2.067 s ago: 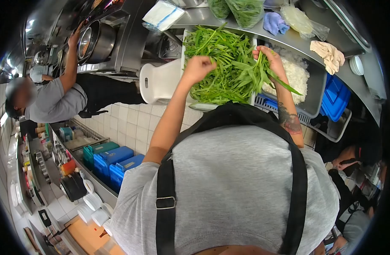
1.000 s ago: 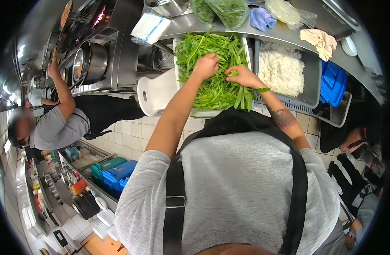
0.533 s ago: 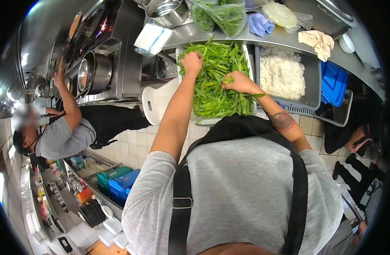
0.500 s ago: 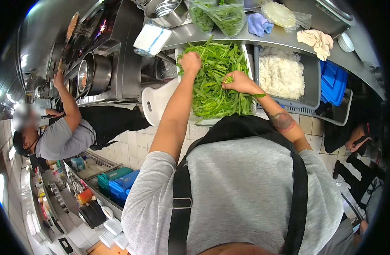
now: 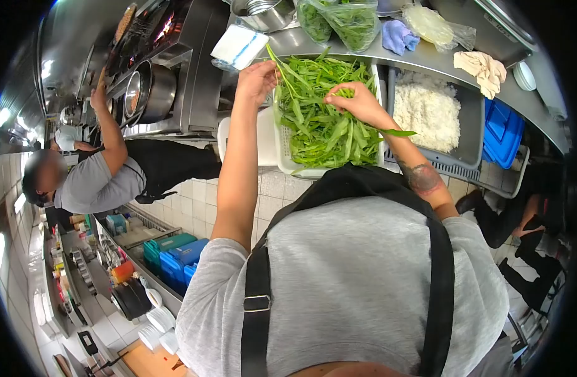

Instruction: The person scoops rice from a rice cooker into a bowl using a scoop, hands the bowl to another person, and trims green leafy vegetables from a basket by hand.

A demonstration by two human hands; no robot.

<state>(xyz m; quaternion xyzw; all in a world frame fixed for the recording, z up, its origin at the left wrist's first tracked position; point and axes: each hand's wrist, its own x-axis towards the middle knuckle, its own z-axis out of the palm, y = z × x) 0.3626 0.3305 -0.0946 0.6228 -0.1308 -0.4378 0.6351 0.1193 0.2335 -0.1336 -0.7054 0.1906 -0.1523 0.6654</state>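
Note:
A heap of leafy green stems [image 5: 329, 119] fills a white basket [image 5: 287, 164] in front of me. At the basket's far left corner my left hand [image 5: 258, 81] has its fingers around a thin green stalk [image 5: 281, 66], whose pale end points up past the fingertips. My right hand [image 5: 356, 103] is closed on a small bunch of greens over the right part of the heap. A long leaf [image 5: 398, 132] sticks out beneath my right wrist.
Right of the basket stands a grey tub [image 5: 475, 119] of white shredded food [image 5: 427, 113], with a blue lid [image 5: 503, 133] beside it. Bagged greens [image 5: 351, 25] and cloths [image 5: 398, 36] lie on the steel counter. A co-worker [image 5: 100, 179] stands left, near pots [image 5: 156, 93].
My left hand has risen from the heap to the basket's far left corner with a stalk in its fingers. My right hand remains closed over the heap. The whole view has shifted slightly.

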